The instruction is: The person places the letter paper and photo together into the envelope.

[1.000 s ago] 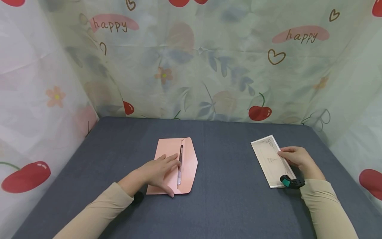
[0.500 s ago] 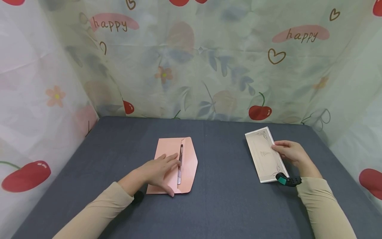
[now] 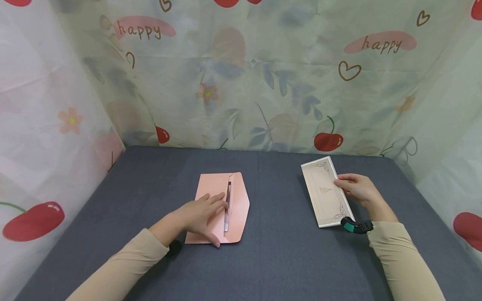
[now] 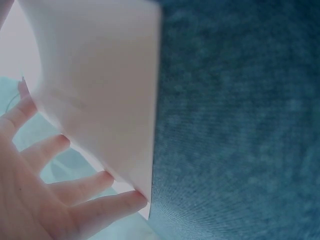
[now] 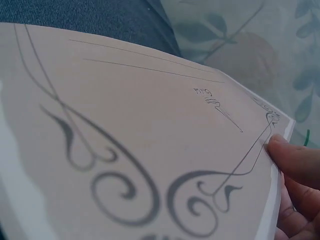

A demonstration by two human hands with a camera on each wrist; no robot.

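Two pieces, not yet joined: your left hand (image 3: 201, 213) lies flat, fingers straight, on the pink paper envelope (image 3: 235, 207), flap open; well right of it, your right hand (image 3: 357, 189) pinches the white ornamented card (image 3: 321, 190), still outside.

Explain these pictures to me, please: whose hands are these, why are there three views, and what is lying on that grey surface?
No machine here: a person works with two bare hands. The wide picture comes from a camera on the head, looking down; the two close-ups come from cameras worn on each wrist. On the grey table lies a pink envelope with its flap open. The left hand rests flat on it, fingers straight. The right hand pinches the edge of a white card with curly grey ornaments, its far end lifted off the table; the right wrist view shows those ornaments up close. Behind hangs a cloth printed with cherries and "happy".
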